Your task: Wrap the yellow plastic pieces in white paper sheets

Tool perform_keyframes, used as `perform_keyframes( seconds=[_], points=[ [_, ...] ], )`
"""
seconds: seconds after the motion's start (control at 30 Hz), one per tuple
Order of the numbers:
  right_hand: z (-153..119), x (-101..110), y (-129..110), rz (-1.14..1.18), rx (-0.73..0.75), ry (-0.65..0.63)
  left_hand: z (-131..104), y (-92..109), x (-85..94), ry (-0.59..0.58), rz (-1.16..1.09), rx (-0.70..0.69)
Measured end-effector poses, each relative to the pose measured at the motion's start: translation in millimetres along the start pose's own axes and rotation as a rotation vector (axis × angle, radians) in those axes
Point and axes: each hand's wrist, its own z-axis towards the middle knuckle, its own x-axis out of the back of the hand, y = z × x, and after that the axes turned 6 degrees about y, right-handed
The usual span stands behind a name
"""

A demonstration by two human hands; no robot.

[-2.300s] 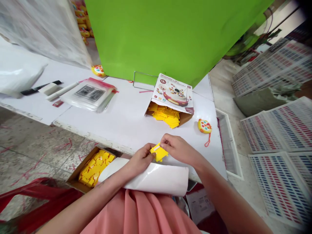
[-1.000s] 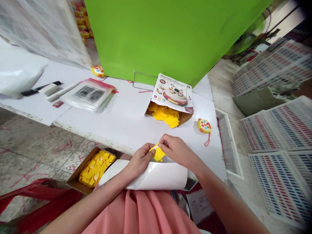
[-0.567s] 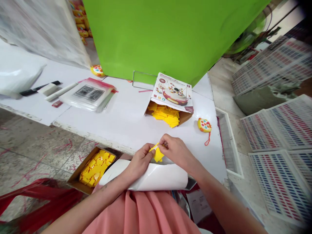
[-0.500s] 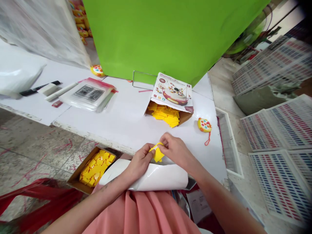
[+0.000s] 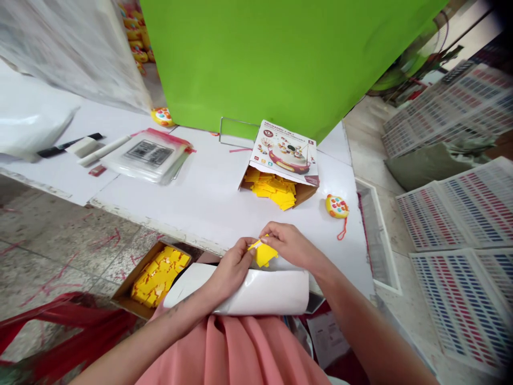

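Observation:
Between my two hands is a small flat yellow piece [image 5: 264,255] with a whitish strip along its upper edge. My left hand [image 5: 235,266] pinches its left side between thumb and fingers. My right hand [image 5: 284,240] is closed on its upper edge, thumb and fingertips together. Below them a white sheet-covered roll [image 5: 264,293] lies across my lap, under my left wrist. Just beyond my hands, a printed carton [image 5: 285,152] lies on the white table with many similar yellow pieces [image 5: 272,190] spilling from its mouth.
A box [image 5: 160,275] of yellow pieces stands low at the left. A yellow toy with a red cord [image 5: 336,206] lies on the right of the table [image 5: 192,206]. Clear plastic bags [image 5: 148,155] lie at the left. A green panel [image 5: 248,59] rises behind; white crates [image 5: 452,299] stand right.
The yellow piece has turned so more of its flat face shows. My right hand has shifted slightly, its fingers still at the upper edge. My left hand stays nearly in place.

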Motion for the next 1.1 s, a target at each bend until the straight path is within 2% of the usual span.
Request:
perform_keyframes(
  seconds=[0.1,0.2,0.33,0.4,0.47,0.53,0.6,0.7,0.8,0.9,1.0,1.1],
  points=[
    [5,11,8,0.036,-0.042,0.077,-3,-1,1.6,0.000,0.021,0.014],
    [10,13,-2,0.118,-0.068,0.147,-6,-5,-0.3,-0.054,0.057,0.009],
    [10,0,-41,0.370,0.080,-0.006,-10,-11,-4.0,-0.160,0.123,-0.043],
    [5,-4,-55,0.339,0.162,0.001,-11,-11,-2.3,-0.157,0.122,-0.062],
    [-2,-2,-59,0.187,0.203,0.052,-10,-9,2.7,-0.096,0.108,-0.073],
    [-11,3,-54,0.006,0.212,0.054,-7,-6,9.7,-0.004,0.106,-0.073],
    [-20,7,-45,-0.147,0.208,-0.004,-2,-2,16.4,0.077,0.116,-0.067],
    [-29,8,-32,-0.261,0.195,-0.079,6,5,23.6,0.126,0.153,-0.076],
    [-30,8,-22,-0.255,0.180,-0.078,10,13,29.1,0.021,0.245,-0.100],
    [-28,9,-12,-0.265,0.156,-0.035,11,19,35.0,-0.107,0.434,-0.150],
    [-28,8,-5,-0.271,0.159,0.007,10,22,38.3,-0.099,0.625,-0.195],
    [-27,1,-2,-0.270,0.193,0.092,11,22,37.3,-0.072,0.668,-0.171]
  ],
)
